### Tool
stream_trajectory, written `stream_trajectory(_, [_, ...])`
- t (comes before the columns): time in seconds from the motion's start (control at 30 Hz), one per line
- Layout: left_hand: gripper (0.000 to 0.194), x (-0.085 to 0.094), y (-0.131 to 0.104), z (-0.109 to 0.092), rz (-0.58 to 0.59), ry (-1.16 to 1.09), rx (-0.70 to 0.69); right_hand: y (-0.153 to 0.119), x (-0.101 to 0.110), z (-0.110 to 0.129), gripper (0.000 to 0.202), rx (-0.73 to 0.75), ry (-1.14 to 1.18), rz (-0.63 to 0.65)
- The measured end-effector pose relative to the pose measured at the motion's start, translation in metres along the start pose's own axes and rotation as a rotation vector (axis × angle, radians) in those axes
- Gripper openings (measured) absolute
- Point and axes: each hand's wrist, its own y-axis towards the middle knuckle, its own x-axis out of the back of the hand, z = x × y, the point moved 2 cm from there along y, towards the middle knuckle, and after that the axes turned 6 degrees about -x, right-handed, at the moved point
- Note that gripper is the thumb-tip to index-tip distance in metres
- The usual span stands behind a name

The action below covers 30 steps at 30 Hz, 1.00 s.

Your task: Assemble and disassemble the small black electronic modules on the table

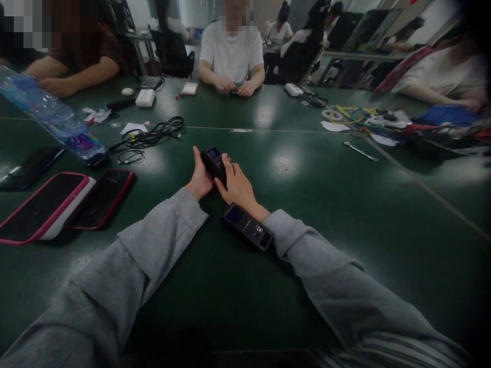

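Observation:
Between my hands is a small black handheld device with a little screen and buttons, held just above the green table. My left hand wraps it from the left side, thumb pointing up. My right hand closes on its right side, with fingers lying along the edge and partly over its lower face. A second black device, similar in look with a screen and buttons, lies on the table beside my right wrist.
Left of me lie a pink-edged phone, a red-edged phone and a tilted plastic bottle. Black cables lie beyond. A wrench and a wire pile are at right. A person in white sits opposite.

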Motion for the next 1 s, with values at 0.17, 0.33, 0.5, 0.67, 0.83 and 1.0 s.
stream_trajectory(0.17, [0.087,0.0,0.0,-0.001,0.011,-0.023,-0.003,-0.001,0.002,0.002,0.064,0.022,-0.042,-0.005])
stream_trajectory(0.33, [0.087,0.003,0.0,-0.002,-0.003,-0.01,0.001,-0.002,0.008,0.003,0.063,0.033,0.028,-0.112])
stream_trajectory(0.5, [0.077,0.006,0.002,-0.003,-0.019,0.004,-0.02,0.003,0.031,-0.008,0.067,0.0,0.12,-0.276])
stream_trajectory(0.67, [0.071,0.004,0.002,-0.005,-0.049,-0.003,-0.047,0.02,0.047,-0.054,0.064,-0.123,-0.019,-0.371])
stream_trajectory(0.83, [0.072,0.003,0.0,-0.006,-0.058,0.004,-0.049,0.03,0.049,-0.112,0.062,-0.304,-0.201,-0.38])
stream_trajectory(1.0, [0.072,0.005,0.001,-0.005,-0.028,-0.015,-0.046,0.027,0.041,-0.137,0.058,-0.413,-0.318,-0.283])
